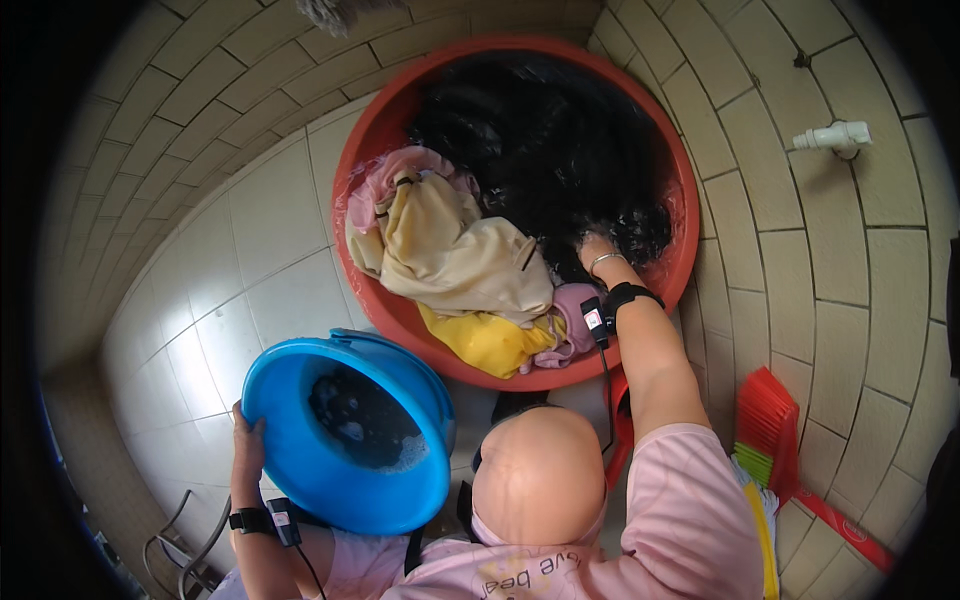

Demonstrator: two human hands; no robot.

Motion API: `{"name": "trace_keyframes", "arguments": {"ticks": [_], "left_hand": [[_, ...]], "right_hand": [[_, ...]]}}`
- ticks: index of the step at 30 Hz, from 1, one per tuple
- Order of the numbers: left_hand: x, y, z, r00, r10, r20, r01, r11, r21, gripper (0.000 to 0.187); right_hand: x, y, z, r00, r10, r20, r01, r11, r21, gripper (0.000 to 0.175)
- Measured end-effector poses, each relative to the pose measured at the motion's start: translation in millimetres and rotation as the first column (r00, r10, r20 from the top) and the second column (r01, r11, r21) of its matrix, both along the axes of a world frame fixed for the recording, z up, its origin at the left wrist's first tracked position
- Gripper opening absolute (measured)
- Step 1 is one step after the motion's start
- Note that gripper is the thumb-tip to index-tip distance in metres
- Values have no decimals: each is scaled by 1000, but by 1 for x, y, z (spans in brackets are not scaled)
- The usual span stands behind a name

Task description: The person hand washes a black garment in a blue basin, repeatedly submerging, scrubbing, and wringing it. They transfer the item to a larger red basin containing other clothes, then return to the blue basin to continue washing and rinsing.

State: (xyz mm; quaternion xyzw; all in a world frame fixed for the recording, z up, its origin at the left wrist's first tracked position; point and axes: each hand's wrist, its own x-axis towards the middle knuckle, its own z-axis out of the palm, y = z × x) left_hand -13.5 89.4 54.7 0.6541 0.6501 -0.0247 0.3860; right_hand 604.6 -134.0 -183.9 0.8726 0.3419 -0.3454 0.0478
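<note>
My left hand [249, 442] grips the rim of a blue plastic bucket [300, 465], which tilts beside my knee with dark, foamy water [360, 424] inside. My right hand [596, 247] reaches down into a large red plastic tub [442, 367]. Its fingers are under the water among black fabric [547, 150], so I cannot tell whether they hold any of it. Beige cloth [457, 259] is heaped at the tub's left side, with pink fabric [412, 169] behind it. Yellow cloth [480, 345] and a mauve garment [574, 315] lie along the near rim.
A white plastic pipe tap [832, 137] sticks out of the tiled wall [787, 255] at right. Below it a red broom [776, 424] leans near the wall. Pale floor tiles [285, 217] show left of the tub. A metal-framed item [187, 551] stands at the lower left.
</note>
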Motion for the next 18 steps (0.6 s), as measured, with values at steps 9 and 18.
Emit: {"name": "trace_keyframes", "arguments": {"ticks": [9, 18], "left_hand": [[-5, 2, -8, 999, 3, -44, -2, 1000, 22, 48], [-13, 1, -13, 998, -29, -58, 33, 997, 70, 49]], "right_hand": [[8, 106, 179, 954, 48, 296, -192, 856, 480, 42], [72, -11, 148, 947, -306, 99, 237, 873, 427, 83]]}}
